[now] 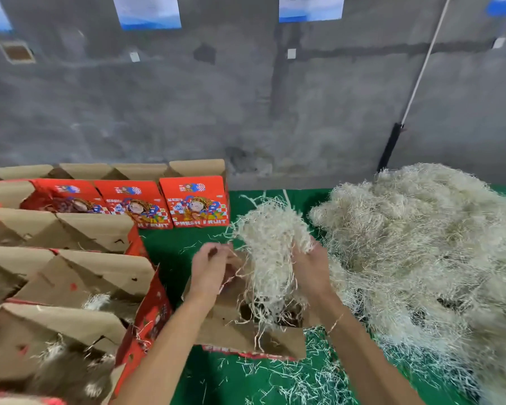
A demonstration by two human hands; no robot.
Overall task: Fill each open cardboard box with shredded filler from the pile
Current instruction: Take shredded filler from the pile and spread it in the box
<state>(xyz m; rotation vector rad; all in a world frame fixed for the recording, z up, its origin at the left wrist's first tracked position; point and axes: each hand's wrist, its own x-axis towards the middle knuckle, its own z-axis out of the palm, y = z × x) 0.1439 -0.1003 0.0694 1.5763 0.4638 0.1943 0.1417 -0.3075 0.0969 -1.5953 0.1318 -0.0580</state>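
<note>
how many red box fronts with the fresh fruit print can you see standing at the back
3, side by side at the back left of the green table: left box front, partly hidden by a cardboard flap; middle box front; right box front, fully shown. More may be hidden further left.

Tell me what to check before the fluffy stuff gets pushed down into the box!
1. Right hand grips the clump of filler: ok.
2. Clump is over the open box: ok, strands already hang into it.
3. Box flaps are out of the way: ok, left hand is at the far flap.
4. Box sits flat on the green table: ok.
5. How full the box is: cannot tell, filler hides the inside.
6. More filler within reach: ok, the big pile lies just right of the box.
</note>
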